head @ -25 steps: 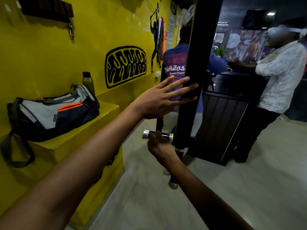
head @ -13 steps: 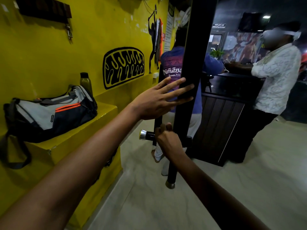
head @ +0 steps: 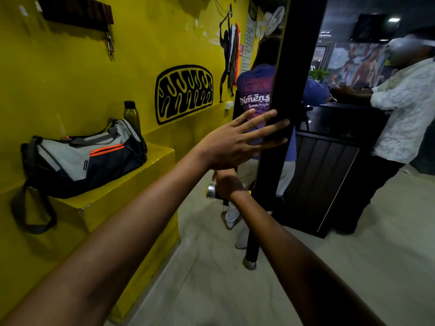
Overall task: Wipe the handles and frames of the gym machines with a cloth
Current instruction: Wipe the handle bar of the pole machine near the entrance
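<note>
At nine o'clock a grey and navy duffel bag (head: 82, 158) with orange stripes lies on a yellow ledge (head: 131, 184), its strap hanging over the edge. A dark bottle (head: 132, 115) stands just behind it against the yellow wall (head: 77, 74), which bears a black emblem (head: 184, 94). At two o'clock a person in a white patterned shirt (head: 407, 109) leans on a dark counter (head: 329, 165).

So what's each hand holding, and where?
Right hand grips the short peg just behind its chrome end. Left hand holds nothing, fingers flat against the black upright.
</note>
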Demonstrator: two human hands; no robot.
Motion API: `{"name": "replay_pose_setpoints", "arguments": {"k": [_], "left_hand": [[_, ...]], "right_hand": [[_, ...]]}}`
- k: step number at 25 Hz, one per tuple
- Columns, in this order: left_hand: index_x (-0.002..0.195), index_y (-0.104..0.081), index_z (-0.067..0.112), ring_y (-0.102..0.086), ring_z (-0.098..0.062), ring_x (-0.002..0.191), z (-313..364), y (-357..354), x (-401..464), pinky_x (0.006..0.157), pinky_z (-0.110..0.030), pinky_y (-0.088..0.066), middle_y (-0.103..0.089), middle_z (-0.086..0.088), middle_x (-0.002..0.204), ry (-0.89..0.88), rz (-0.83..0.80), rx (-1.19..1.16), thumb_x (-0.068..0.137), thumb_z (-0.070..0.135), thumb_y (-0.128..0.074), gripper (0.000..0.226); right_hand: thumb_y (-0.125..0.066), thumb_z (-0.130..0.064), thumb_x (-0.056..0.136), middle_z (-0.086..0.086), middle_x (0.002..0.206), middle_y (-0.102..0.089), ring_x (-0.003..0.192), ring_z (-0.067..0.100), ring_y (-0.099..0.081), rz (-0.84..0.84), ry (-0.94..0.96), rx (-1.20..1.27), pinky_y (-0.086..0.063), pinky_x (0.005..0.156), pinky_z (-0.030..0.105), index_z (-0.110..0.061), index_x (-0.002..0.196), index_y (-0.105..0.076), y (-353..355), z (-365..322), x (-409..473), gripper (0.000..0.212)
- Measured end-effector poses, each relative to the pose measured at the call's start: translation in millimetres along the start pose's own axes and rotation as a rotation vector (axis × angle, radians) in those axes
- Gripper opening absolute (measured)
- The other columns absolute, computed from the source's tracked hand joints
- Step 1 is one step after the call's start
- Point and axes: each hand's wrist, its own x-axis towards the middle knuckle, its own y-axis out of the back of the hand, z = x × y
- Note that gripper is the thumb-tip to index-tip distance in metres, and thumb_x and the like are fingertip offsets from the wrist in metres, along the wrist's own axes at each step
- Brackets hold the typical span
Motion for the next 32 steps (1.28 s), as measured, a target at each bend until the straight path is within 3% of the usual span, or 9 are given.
{"name": "replay_pose_setpoints", "arguments": {"k": [2, 6, 12, 16, 21, 25, 30, 32], "left_hand": [[0.152, -0.014, 0.029, -0.005, -0.034, 0.147, 0.0, -0.8, 0.3, 0.119, -0.05, -0.007, -0.011, -0.006, 0.161, 0.0, 0.004, -0.004, 0.098, 0.027, -0.04, 0.06], [0.152, -0.015, 0.029, -0.008, -0.034, 0.147, 1.6, 0.5, 1.2, 0.119, -0.049, -0.008, -0.013, -0.006, 0.16, 0.007, 0.021, -0.001, 0.097, 0.026, -0.044, 0.062], [0.152, -0.014, 0.029, -0.004, -0.033, 0.147, 6.3, 2.0, 5.1, 0.12, -0.049, -0.007, -0.01, -0.006, 0.161, 0.004, 0.021, -0.026, 0.098, 0.026, -0.043, 0.062], [0.152, -0.015, 0.029, -0.004, -0.033, 0.147, 8.2, 4.2, 5.1, 0.12, -0.049, -0.008, -0.01, -0.006, 0.161, 0.017, 0.016, -0.019, 0.098, 0.026, -0.045, 0.062], [0.152, -0.014, 0.028, -0.003, -0.033, 0.147, 8.6, 7.0, -2.5, 0.12, -0.049, -0.007, -0.007, -0.007, 0.161, 0.039, 0.005, -0.024, 0.098, 0.03, -0.042, 0.062], [0.153, -0.014, 0.028, -0.001, -0.032, 0.147, 12.5, 10.6, -1.6, 0.119, -0.048, -0.005, -0.005, -0.007, 0.161, 0.046, -0.011, -0.027, 0.098, 0.033, -0.041, 0.061], [0.152, -0.013, 0.027, 0.0, -0.03, 0.148, 17.2, 13.8, -5.7, 0.12, -0.048, -0.006, -0.003, -0.007, 0.161, 0.032, -0.07, -0.022, 0.1, 0.037, -0.032, 0.057], [0.152, -0.016, 0.024, -0.003, -0.028, 0.147, 20.1, 16.1, -6.6, 0.119, -0.047, -0.006, -0.005, -0.008, 0.16, 0.024, -0.076, -0.04, 0.1, 0.037, -0.026, 0.055]], "right_hand": [[-0.046, -0.003, 0.09, 0.021, 0.129, -0.054, 0.122, 0.032, -0.049, 0.011, 0.068, 0.052, -0.036, 0.097, 0.033, 0.002, 0.119, -0.059, 6.5, -5.6, -2.1, 0.032], [-0.047, -0.011, 0.095, 0.019, 0.138, -0.046, 0.126, 0.032, -0.044, -0.061, 0.162, -0.11, -0.037, 0.1, 0.036, -0.001, 0.131, -0.048, 19.7, -2.6, -7.3, 0.038], [-0.04, -0.008, 0.096, 0.021, 0.13, -0.049, 0.121, 0.038, -0.047, -0.079, 0.036, -0.332, -0.041, 0.098, 0.043, 0.0, 0.127, -0.049, 19.7, 20.3, -15.1, 0.033], [-0.04, -0.012, 0.097, 0.012, 0.125, -0.054, 0.119, 0.033, -0.045, -0.011, -0.043, -0.449, -0.039, 0.094, 0.037, -0.007, 0.123, -0.055, 10.1, 21.3, -27.4, 0.031], [-0.038, -0.014, 0.098, 0.015, 0.124, -0.048, 0.116, 0.03, -0.044, 0.008, -0.045, -0.322, -0.035, 0.094, 0.031, 0.0, 0.115, -0.056, -0.9, 30.7, -42.1, 0.029], [-0.041, -0.01, 0.094, 0.018, 0.118, -0.052, 0.109, 0.03, -0.049, 0.087, 0.01, -0.179, -0.038, 0.083, 0.03, 0.005, 0.109, -0.057, -2.7, 37.2, -54.5, 0.026], [-0.041, -0.012, 0.091, 0.01, 0.088, -0.057, 0.084, 0.027, -0.06, 0.222, -0.027, -0.074, -0.037, 0.063, 0.026, -0.002, 0.091, -0.056, -4.1, 48.7, -58.3, 0.018], [-0.039, -0.008, 0.083, 0.009, 0.073, -0.058, 0.07, 0.026, -0.062, 0.258, 0.16, -0.152, -0.045, 0.056, 0.024, -0.002, 0.075, -0.061, 1.2, 54.6, -69.0, 0.024]]}}
